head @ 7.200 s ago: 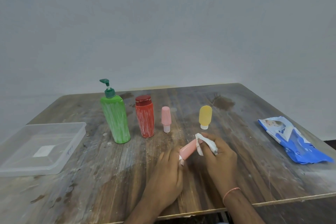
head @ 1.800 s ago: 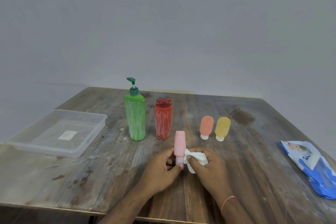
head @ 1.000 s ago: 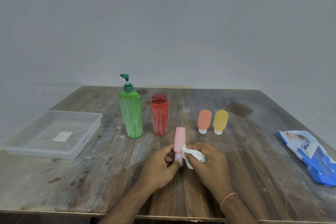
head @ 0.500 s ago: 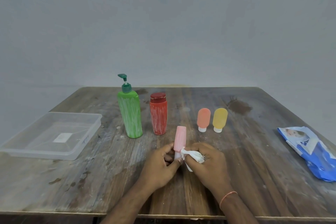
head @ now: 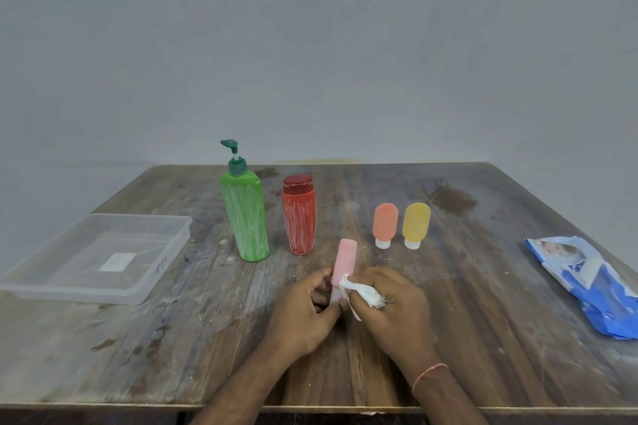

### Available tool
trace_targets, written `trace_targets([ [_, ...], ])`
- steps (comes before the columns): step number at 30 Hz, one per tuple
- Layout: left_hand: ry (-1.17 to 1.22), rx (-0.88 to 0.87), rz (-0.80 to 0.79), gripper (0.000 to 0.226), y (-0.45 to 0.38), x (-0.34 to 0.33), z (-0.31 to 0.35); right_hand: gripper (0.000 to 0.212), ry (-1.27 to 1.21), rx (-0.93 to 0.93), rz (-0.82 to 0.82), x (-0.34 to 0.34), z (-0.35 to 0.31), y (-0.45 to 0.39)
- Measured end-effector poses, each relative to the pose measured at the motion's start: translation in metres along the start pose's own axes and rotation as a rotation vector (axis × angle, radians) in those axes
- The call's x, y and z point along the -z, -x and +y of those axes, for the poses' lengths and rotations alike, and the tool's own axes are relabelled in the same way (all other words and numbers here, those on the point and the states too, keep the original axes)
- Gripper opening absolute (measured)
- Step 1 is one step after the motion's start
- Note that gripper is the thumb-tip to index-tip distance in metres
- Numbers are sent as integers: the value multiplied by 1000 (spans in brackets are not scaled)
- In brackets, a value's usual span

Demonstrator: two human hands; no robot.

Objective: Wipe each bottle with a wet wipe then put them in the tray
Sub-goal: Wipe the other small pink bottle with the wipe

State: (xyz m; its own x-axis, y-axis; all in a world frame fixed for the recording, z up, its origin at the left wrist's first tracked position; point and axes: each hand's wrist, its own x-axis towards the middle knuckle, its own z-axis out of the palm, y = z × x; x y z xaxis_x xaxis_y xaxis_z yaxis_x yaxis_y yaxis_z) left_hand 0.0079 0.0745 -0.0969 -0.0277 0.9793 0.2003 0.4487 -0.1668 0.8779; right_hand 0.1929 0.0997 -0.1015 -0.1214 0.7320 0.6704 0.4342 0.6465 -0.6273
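My left hand (head: pixel 305 310) grips the lower end of a small pink bottle (head: pixel 344 260), which stands nearly upright near the table's front middle. My right hand (head: pixel 392 309) holds a crumpled white wet wipe (head: pixel 362 293) pressed against the bottle's right side. Behind them stand a tall green pump bottle (head: pixel 245 214), a red bottle (head: pixel 299 216), a small orange bottle (head: pixel 385 224) and a small yellow bottle (head: pixel 415 225), the small ones on their white caps. A clear plastic tray (head: pixel 65 293) holding no bottles lies at the left.
A blue and white wet wipe pack (head: pixel 587 281) lies at the table's right edge. The wooden table (head: pixel 172 338) is stained and scuffed. A plain grey wall runs behind the far edge.
The pink bottle stays upright in my left hand while the wipe in my right hand shifts slightly against its lower side. The other bottles have not moved.
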Motion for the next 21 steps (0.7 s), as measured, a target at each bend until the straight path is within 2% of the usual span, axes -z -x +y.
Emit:
trace_targets([
  [2,-10,9,7,57,0,-1,0,12,1,-17,9,0,0,0],
  [6,-1,8,-1,56,1,0,1,19,-57,60,-46,-1,-5,2],
  [10,-14,25,32,58,0,-2,2,19,16,23,21,-1,1,3],
  [15,10,21,26,57,0,-2,2,21,-38,70,-52,-3,-2,3],
  [19,-18,33,54,56,0,-2,4,22,13,42,34,-3,1,3],
  [21,-13,39,67,57,1,-3,5,22,9,36,16,-3,2,3],
])
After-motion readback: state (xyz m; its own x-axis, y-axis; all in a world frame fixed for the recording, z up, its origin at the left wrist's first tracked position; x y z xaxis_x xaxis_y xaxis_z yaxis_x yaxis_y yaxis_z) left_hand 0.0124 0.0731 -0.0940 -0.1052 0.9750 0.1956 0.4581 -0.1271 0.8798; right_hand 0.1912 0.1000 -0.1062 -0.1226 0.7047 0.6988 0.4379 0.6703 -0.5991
